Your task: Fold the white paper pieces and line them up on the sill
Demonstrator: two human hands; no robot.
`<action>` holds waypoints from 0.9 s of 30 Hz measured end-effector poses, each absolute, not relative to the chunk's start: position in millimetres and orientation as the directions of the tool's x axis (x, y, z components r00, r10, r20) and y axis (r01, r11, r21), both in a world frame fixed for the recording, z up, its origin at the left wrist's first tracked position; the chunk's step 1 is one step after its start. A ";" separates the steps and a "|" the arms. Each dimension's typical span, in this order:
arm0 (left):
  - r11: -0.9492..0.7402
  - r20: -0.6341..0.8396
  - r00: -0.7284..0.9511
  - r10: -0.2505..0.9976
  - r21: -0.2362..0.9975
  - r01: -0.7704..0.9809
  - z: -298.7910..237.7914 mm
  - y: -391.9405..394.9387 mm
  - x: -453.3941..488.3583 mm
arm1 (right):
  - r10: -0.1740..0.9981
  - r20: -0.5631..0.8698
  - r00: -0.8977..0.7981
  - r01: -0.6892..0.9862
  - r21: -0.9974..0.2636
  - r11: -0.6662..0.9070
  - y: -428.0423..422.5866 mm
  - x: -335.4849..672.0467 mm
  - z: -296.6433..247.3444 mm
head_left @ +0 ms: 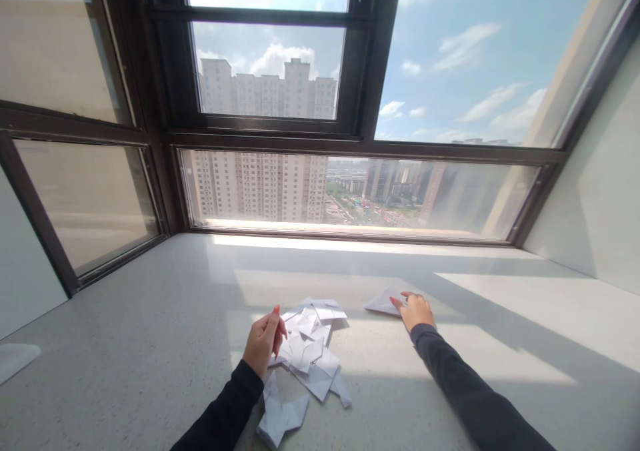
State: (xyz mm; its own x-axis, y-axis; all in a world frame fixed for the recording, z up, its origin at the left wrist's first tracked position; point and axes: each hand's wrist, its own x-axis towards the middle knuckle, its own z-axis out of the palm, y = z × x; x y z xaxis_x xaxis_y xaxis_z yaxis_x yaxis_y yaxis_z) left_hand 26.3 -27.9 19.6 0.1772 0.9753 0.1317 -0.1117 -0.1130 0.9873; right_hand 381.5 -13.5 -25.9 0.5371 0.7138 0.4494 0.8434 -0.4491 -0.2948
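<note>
Far left, lower edge of frame: a white sheet [17, 361], partly cut off, lay flat on the speckled windowsill [140, 351]. Brown window frame [165, 184] climbed the upper left; pale tower block [260, 184] stood beyond the glass at upper centre.

Lower centre, slightly left: left hand [263, 339], dark cuff [249, 377], at the left edge of a heap of folded paper pieces [313, 354] and partly covering it. Thumb and forefinger were together; no paper showed between them. Could not tell whether the curled fingers held anything out of sight. The heap overlapped itself loosely, with flaps and creases at all angles. One angular folded piece [283, 414] lay at its near end, by the bottom edge of the frame.

Right of centre, set apart from the heap: a folded paper triangle [383, 302] on the sill, its point toward the left. Right hand [417, 309] reached it from the right, thumb and fingertips on its right end, a little apart from each other. Could not tell whether they pinched the paper or only rested on it.

Step in hand, by my reading: handling that single triangle, separately from the heap. Next move, I judged, called for a light, sure pinch at its edge, sparing the creases.
</note>
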 end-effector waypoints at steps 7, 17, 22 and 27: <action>-0.131 0.148 0.161 0.976 0.986 -0.107 18.9 -26.7 26.7 | 0.565 0.620 0.545 0.838 -0.392 -0.379 -16.8 370.9 -3.7; -0.139 0.153 0.138 0.979 0.985 -0.104 19.0 -28.1 25.1 | 0.772 0.633 -0.052 0.878 -0.339 0.337 -52.3 233.7 7.4; -0.140 0.153 0.112 0.982 0.983 -0.117 20.2 -28.5 24.2 | 0.831 0.549 -0.088 0.912 -0.291 0.288 -55.1 220.2 -8.8; -0.132 0.144 0.124 0.982 0.986 -0.099 17.6 -29.2 26.0 | 0.882 0.461 -0.100 0.927 -0.280 0.252 -53.8 223.7 -14.6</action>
State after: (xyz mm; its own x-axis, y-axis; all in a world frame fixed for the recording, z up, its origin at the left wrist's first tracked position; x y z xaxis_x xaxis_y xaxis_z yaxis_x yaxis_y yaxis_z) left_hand 26.0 -29.2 17.6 0.1238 0.9818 0.1442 -0.0994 -0.1323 0.9862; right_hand 223.7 -53.8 -14.6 -0.1004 0.8818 0.4608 0.9265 0.2517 -0.2797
